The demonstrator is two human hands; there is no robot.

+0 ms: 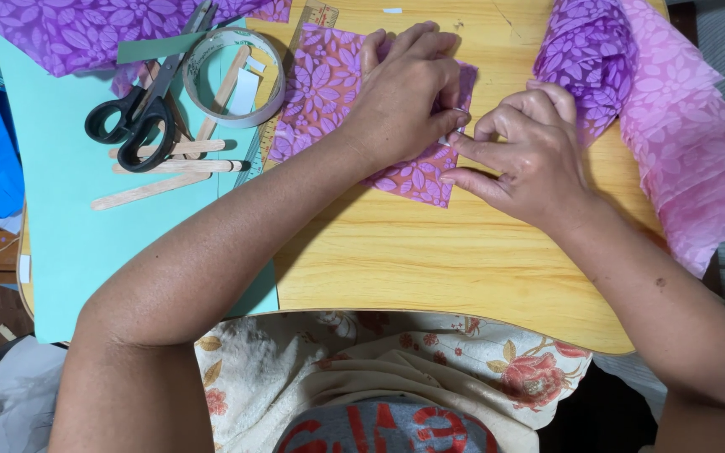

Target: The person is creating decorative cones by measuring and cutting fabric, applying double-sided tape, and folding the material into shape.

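purple patterned sheet (329,92) lies under the flat left hand (400,96); right hand (518,151) pinches its edge.

My arms are bare; a thin ring (461,111) sits on my left hand (404,96); my top (396,369) is cream with red flowers.

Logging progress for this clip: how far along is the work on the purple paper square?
Done: a stack of folded pink and purple sheets lies at the table's right. In hand: the left hand presses a purple leaf-patterned paper square flat while the right hand pinches at its right edge. Left: more purple sheet lies unfolded at top left; the scissors, tape roll and wooden sticks sit untouched on the teal card.
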